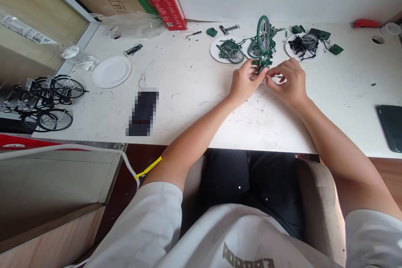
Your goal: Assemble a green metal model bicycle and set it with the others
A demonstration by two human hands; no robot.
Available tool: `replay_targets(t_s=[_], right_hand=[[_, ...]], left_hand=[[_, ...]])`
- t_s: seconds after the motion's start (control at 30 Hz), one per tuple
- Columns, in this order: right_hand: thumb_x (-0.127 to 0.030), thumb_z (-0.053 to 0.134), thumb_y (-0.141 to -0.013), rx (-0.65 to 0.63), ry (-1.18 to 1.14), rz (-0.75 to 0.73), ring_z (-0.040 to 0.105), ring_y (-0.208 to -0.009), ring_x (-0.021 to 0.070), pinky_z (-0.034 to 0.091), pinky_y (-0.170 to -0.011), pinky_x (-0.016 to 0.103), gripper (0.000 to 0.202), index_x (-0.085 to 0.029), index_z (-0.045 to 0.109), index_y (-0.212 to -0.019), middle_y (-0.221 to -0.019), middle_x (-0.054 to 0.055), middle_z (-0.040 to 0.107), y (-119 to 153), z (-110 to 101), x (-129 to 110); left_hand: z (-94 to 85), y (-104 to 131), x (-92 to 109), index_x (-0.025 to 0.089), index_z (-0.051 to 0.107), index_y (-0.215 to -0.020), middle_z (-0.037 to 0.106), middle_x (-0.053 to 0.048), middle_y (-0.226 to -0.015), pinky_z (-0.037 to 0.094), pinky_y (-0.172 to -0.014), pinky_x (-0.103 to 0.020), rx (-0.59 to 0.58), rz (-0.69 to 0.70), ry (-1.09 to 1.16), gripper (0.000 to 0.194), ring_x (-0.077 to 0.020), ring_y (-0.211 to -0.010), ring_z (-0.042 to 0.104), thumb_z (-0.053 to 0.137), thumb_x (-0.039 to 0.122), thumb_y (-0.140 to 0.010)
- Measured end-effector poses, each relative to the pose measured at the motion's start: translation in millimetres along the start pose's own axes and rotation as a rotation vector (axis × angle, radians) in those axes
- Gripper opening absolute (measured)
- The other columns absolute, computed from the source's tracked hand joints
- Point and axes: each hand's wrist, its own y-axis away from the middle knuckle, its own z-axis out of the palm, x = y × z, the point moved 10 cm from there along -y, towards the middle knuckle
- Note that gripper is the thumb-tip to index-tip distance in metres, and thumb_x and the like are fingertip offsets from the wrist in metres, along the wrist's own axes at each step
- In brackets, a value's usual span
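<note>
A green miniature bicycle stands tilted over the white table, one wheel raised toward the back. My left hand is closed around its near end, thumb and fingers pinching the green frame. Close against it on the right, my right hand has thumb and forefinger pinched at the same end; what they hold is too small to make out. Behind the hands, a white plate carries green frames and a wheel. To the right, another plate bears black parts and a wheel.
Black miniature bicycles stand at the left edge, near stacked white plates. A pixelated dark object lies left of my forearm. A red box stands at the back, and a phone lies at the right edge.
</note>
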Motion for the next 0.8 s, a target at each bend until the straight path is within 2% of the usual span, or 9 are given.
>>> replay_targets(t_s=[0.27, 0.37, 0.47, 0.57, 0.63, 0.7, 0.8], right_hand=[[-0.067, 0.063, -0.111, 0.021, -0.067, -0.010, 0.067, -0.081, 0.0310, 0.060, -0.082, 0.057, 0.046, -0.032, 0.079, -0.087, -0.085, 0.009, 0.078, 0.5, 1.8, 2.2], [-0.075, 0.060, -0.111, -0.004, -0.083, -0.004, 0.066, -0.079, 0.0294, 0.060, -0.081, 0.055, 0.054, -0.031, 0.076, -0.083, -0.081, 0.010, 0.076, 1.4, 5.3, 0.3], [-0.081, 0.055, -0.111, -0.093, -0.120, -0.032, 0.066, -0.077, 0.0286, 0.059, -0.078, 0.053, 0.062, -0.031, 0.079, -0.082, -0.080, 0.011, 0.075, 4.2, 14.9, -9.5], [-0.086, 0.057, -0.108, -0.224, -0.137, -0.152, 0.071, -0.097, 0.0341, 0.059, -0.081, 0.052, 0.064, -0.031, 0.088, -0.101, -0.098, 0.012, 0.082, 10.9, 30.2, -31.4], [-0.085, 0.055, -0.109, -0.288, -0.129, -0.256, 0.069, -0.113, 0.0375, 0.060, -0.085, 0.052, 0.065, -0.031, 0.090, -0.120, -0.113, 0.014, 0.083, 17.5, 40.0, -47.5], [-0.079, 0.052, -0.111, -0.331, -0.116, -0.344, 0.066, -0.120, 0.0388, 0.059, -0.095, 0.055, 0.065, -0.030, 0.087, -0.133, -0.125, 0.015, 0.081, 24.6, 49.0, -60.3], [-0.065, 0.055, -0.115, -0.382, -0.094, -0.392, 0.062, -0.125, 0.0409, 0.056, -0.107, 0.061, 0.053, -0.028, 0.085, -0.138, -0.135, 0.017, 0.078, 32.0, 61.0, -67.9]], left_hand=[[-7.0, 3.3, 15.8, 0.030, 0.077, -0.135, 0.088, -0.010, -0.123, 0.071, -0.109, -0.046, 0.040, -0.181, 0.079, 0.035, -0.0250, -0.115, 0.086, 0.085, 0.041, -0.103], [-11.9, 2.0, 17.4, 0.028, 0.077, -0.130, 0.087, -0.011, -0.122, 0.069, -0.112, -0.046, 0.065, -0.222, 0.113, 0.036, -0.0261, -0.120, 0.085, 0.087, 0.047, -0.102], [-19.8, 0.0, 14.2, 0.027, 0.075, -0.128, 0.086, -0.011, -0.121, 0.067, -0.114, -0.045, 0.097, -0.254, 0.118, 0.043, -0.0280, -0.129, 0.082, 0.087, 0.057, -0.100], [-29.3, -3.1, 11.2, 0.027, 0.072, -0.126, 0.084, -0.009, -0.117, 0.066, -0.112, -0.046, 0.136, -0.252, 0.105, 0.054, -0.0295, -0.132, 0.081, 0.081, 0.073, -0.099], [-34.4, -6.4, 9.0, 0.027, 0.069, -0.120, 0.084, -0.008, -0.111, 0.068, -0.106, -0.045, 0.162, -0.235, 0.116, 0.058, -0.0279, -0.122, 0.082, 0.076, 0.081, -0.098], [-37.5, -9.9, 3.5, 0.028, 0.064, -0.114, 0.085, -0.006, -0.108, 0.069, -0.099, -0.044, 0.186, -0.240, 0.168, 0.058, -0.0245, -0.110, 0.082, 0.076, 0.082, -0.097], [-37.4, -13.1, -10.5, 0.028, 0.060, -0.106, 0.085, -0.005, -0.105, 0.071, -0.093, -0.043, 0.195, -0.313, 0.273, 0.057, -0.0223, -0.103, 0.081, 0.083, 0.080, -0.094]])
